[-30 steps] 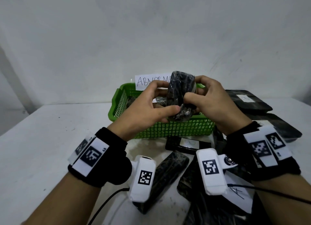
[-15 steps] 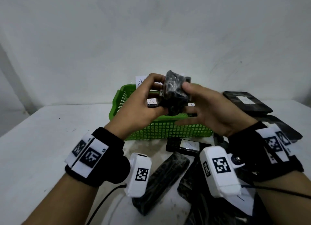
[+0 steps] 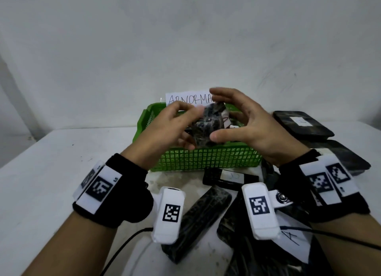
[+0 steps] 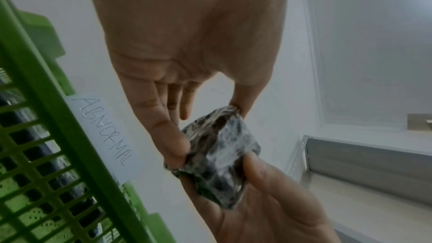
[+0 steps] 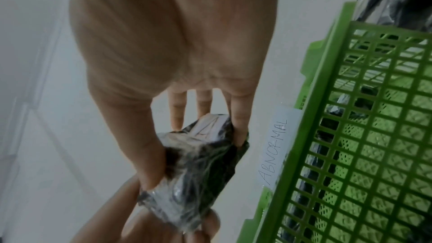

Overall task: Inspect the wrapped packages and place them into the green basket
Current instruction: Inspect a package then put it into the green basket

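Note:
I hold a small wrapped package in black crinkled film with both hands over the green basket. My left hand pinches its left side between thumb and fingers. My right hand has its thumb on the near side and its fingers arched over the top. In the left wrist view the package sits between my left thumb and forefinger. The right wrist view shows the package pinched by my right thumb and fingers, with a white label on its far face. More dark packages lie inside the basket.
A paper label reading ABNORMAL stands on the basket's far rim. Several black wrapped packages lie on the white table: one long one near me, flat ones at the right. A sheet marked A lies at the lower right.
The package has been turned between my hands and has come down a little towards the basket. My right fingers have spread out over its top.

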`<action>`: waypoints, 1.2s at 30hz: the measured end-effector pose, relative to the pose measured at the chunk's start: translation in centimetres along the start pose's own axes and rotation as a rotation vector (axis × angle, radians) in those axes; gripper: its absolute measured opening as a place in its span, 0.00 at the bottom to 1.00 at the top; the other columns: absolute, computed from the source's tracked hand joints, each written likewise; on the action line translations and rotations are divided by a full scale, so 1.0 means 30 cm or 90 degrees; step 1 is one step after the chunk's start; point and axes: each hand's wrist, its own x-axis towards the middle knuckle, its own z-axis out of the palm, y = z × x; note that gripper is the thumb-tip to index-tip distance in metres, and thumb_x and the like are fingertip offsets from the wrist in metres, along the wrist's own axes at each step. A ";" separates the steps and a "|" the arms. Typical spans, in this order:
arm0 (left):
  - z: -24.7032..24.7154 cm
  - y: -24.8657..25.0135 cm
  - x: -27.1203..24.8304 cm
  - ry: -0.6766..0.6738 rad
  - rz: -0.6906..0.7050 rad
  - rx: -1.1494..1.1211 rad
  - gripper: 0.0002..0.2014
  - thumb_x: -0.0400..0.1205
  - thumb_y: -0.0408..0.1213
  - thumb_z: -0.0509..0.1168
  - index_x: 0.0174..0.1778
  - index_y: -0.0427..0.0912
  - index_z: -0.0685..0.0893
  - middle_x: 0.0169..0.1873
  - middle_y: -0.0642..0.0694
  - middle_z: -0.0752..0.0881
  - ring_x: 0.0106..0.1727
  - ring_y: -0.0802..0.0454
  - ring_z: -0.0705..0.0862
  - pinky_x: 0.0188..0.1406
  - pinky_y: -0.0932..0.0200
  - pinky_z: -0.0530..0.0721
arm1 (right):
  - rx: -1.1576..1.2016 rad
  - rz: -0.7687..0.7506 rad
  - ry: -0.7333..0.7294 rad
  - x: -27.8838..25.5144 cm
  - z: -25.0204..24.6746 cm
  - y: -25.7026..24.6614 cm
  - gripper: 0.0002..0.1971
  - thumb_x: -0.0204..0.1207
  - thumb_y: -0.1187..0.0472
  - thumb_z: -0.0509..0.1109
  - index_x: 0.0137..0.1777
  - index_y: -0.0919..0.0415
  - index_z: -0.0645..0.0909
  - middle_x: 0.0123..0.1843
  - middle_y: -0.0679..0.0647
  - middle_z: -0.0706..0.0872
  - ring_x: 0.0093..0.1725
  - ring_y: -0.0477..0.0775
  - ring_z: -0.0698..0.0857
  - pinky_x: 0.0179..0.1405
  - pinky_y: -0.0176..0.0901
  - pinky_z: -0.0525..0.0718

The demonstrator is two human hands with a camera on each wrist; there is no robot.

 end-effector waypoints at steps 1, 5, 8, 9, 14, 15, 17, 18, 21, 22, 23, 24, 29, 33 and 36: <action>-0.001 0.000 -0.004 -0.004 0.008 -0.005 0.15 0.83 0.44 0.68 0.62 0.42 0.79 0.42 0.48 0.90 0.31 0.50 0.87 0.35 0.57 0.89 | -0.002 -0.013 -0.006 0.002 0.001 -0.002 0.43 0.66 0.65 0.86 0.79 0.41 0.73 0.79 0.44 0.76 0.71 0.38 0.81 0.61 0.36 0.85; -0.001 -0.003 -0.007 -0.046 0.014 -0.049 0.18 0.80 0.34 0.71 0.65 0.41 0.78 0.53 0.44 0.91 0.50 0.47 0.92 0.47 0.56 0.91 | 0.081 0.013 0.073 0.019 0.003 -0.006 0.43 0.67 0.49 0.81 0.81 0.31 0.67 0.82 0.41 0.72 0.80 0.42 0.74 0.74 0.50 0.79; 0.001 -0.006 -0.010 -0.067 0.039 0.004 0.23 0.78 0.32 0.74 0.68 0.44 0.77 0.55 0.44 0.91 0.54 0.49 0.91 0.51 0.60 0.89 | 0.085 0.084 0.116 0.024 -0.007 -0.008 0.33 0.74 0.59 0.79 0.78 0.42 0.73 0.72 0.48 0.83 0.66 0.49 0.86 0.58 0.52 0.88; 0.005 -0.005 -0.014 -0.077 0.044 0.018 0.25 0.77 0.32 0.74 0.69 0.45 0.77 0.54 0.45 0.91 0.52 0.51 0.91 0.50 0.61 0.88 | 0.092 0.100 0.120 0.025 -0.007 -0.005 0.28 0.76 0.64 0.77 0.75 0.48 0.77 0.63 0.50 0.88 0.58 0.50 0.90 0.51 0.53 0.90; 0.024 -0.010 -0.023 -0.100 0.066 0.085 0.30 0.73 0.43 0.79 0.70 0.52 0.76 0.58 0.46 0.88 0.58 0.41 0.88 0.61 0.47 0.88 | 0.052 0.061 0.187 0.023 0.001 0.017 0.21 0.74 0.73 0.72 0.64 0.53 0.81 0.50 0.52 0.92 0.45 0.51 0.92 0.38 0.46 0.89; 0.025 -0.010 -0.022 -0.097 0.068 0.086 0.30 0.73 0.46 0.78 0.70 0.53 0.76 0.60 0.47 0.87 0.58 0.44 0.89 0.61 0.45 0.88 | 0.040 0.043 0.191 0.021 0.002 0.018 0.22 0.73 0.73 0.73 0.63 0.51 0.81 0.52 0.54 0.92 0.48 0.54 0.93 0.40 0.49 0.91; 0.021 -0.011 -0.019 -0.090 0.067 0.079 0.29 0.74 0.46 0.76 0.71 0.52 0.76 0.60 0.48 0.86 0.57 0.51 0.89 0.58 0.48 0.89 | 0.031 0.018 0.188 0.017 0.006 0.016 0.23 0.71 0.72 0.74 0.63 0.50 0.81 0.55 0.56 0.91 0.50 0.58 0.93 0.44 0.57 0.93; 0.018 -0.012 -0.016 -0.087 0.068 0.079 0.28 0.76 0.43 0.75 0.71 0.52 0.75 0.60 0.49 0.87 0.56 0.52 0.90 0.57 0.50 0.89 | 0.024 0.009 0.181 0.014 0.008 0.012 0.25 0.69 0.71 0.74 0.63 0.49 0.81 0.56 0.56 0.91 0.50 0.59 0.94 0.46 0.60 0.93; 0.009 -0.019 -0.010 -0.084 0.087 0.086 0.28 0.76 0.33 0.77 0.71 0.51 0.76 0.58 0.47 0.88 0.55 0.51 0.90 0.55 0.52 0.89 | 0.023 -0.002 0.134 0.011 0.007 -0.002 0.27 0.66 0.65 0.75 0.66 0.48 0.79 0.59 0.52 0.91 0.54 0.56 0.93 0.53 0.58 0.91; 0.007 -0.022 -0.008 -0.072 0.106 0.103 0.30 0.75 0.31 0.78 0.70 0.52 0.76 0.57 0.48 0.88 0.54 0.52 0.90 0.54 0.54 0.88 | 0.041 0.008 0.107 0.012 0.007 -0.009 0.27 0.68 0.62 0.76 0.68 0.47 0.79 0.60 0.51 0.91 0.57 0.55 0.92 0.55 0.56 0.90; 0.006 -0.026 -0.003 -0.055 0.130 0.125 0.32 0.73 0.29 0.79 0.70 0.53 0.75 0.57 0.48 0.87 0.54 0.54 0.89 0.53 0.57 0.88 | 0.056 0.028 0.074 0.012 0.006 -0.015 0.26 0.70 0.55 0.76 0.69 0.46 0.79 0.62 0.49 0.91 0.60 0.54 0.91 0.57 0.55 0.88; 0.008 -0.029 0.000 -0.038 0.159 0.148 0.34 0.72 0.28 0.79 0.69 0.55 0.75 0.57 0.49 0.86 0.55 0.55 0.88 0.51 0.59 0.88 | 0.060 0.059 0.035 0.009 0.004 -0.021 0.24 0.72 0.47 0.73 0.70 0.42 0.80 0.64 0.46 0.90 0.65 0.53 0.88 0.60 0.57 0.85; 0.023 -0.048 0.004 0.018 0.295 0.259 0.29 0.72 0.28 0.79 0.66 0.51 0.78 0.60 0.52 0.83 0.61 0.56 0.84 0.51 0.68 0.85 | 0.093 0.125 -0.037 0.000 0.007 -0.042 0.22 0.70 0.38 0.69 0.64 0.39 0.85 0.64 0.41 0.89 0.66 0.48 0.87 0.62 0.57 0.83; 0.021 -0.051 0.005 0.036 0.343 0.275 0.27 0.74 0.28 0.78 0.67 0.48 0.79 0.61 0.51 0.82 0.62 0.56 0.83 0.56 0.60 0.88 | 0.141 0.073 0.066 0.014 0.010 -0.034 0.18 0.66 0.55 0.76 0.57 0.51 0.85 0.50 0.49 0.92 0.48 0.48 0.92 0.40 0.40 0.88; 0.017 -0.052 0.009 0.036 0.323 0.256 0.28 0.74 0.26 0.77 0.67 0.51 0.78 0.60 0.55 0.82 0.61 0.58 0.83 0.56 0.54 0.89 | 0.133 0.069 0.098 0.017 0.010 -0.029 0.16 0.69 0.58 0.80 0.57 0.51 0.84 0.49 0.50 0.93 0.49 0.52 0.93 0.39 0.42 0.88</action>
